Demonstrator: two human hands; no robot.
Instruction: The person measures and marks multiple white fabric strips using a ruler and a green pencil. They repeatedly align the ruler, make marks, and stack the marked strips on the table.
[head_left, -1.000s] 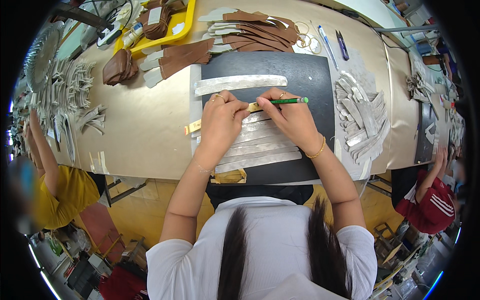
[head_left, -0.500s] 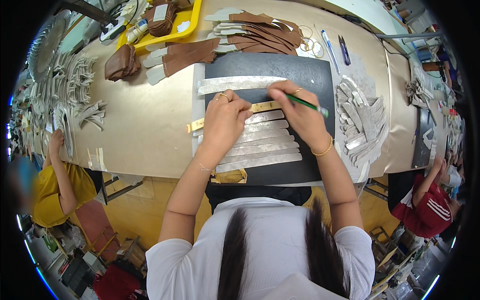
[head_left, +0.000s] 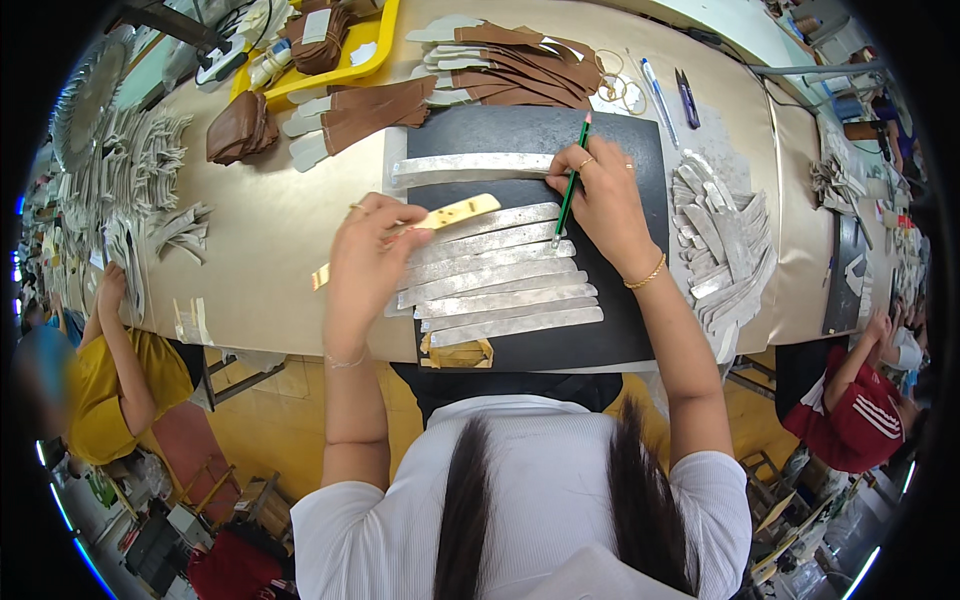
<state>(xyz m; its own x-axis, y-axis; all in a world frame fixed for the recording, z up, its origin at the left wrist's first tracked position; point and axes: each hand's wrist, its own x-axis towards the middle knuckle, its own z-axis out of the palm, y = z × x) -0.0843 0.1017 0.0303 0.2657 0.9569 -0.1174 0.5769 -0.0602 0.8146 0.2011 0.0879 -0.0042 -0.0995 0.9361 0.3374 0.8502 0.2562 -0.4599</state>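
Left hand (head_left: pixel 368 262) pinching yellow ruler (head_left: pixel 440 215) above silver strips (head_left: pixel 495 275); right hand (head_left: pixel 605 195) pinching green pencil (head_left: pixel 571 183). Risk: lifted ruler possibly slipping, skewing marks.

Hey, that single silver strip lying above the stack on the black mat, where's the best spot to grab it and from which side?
Pinch the silver strip at its left end, coming from the left. It lies flat and crosswise on the black mat, and that end pokes past the mat's edge, while the right hand with the green pencil crowds the right end.
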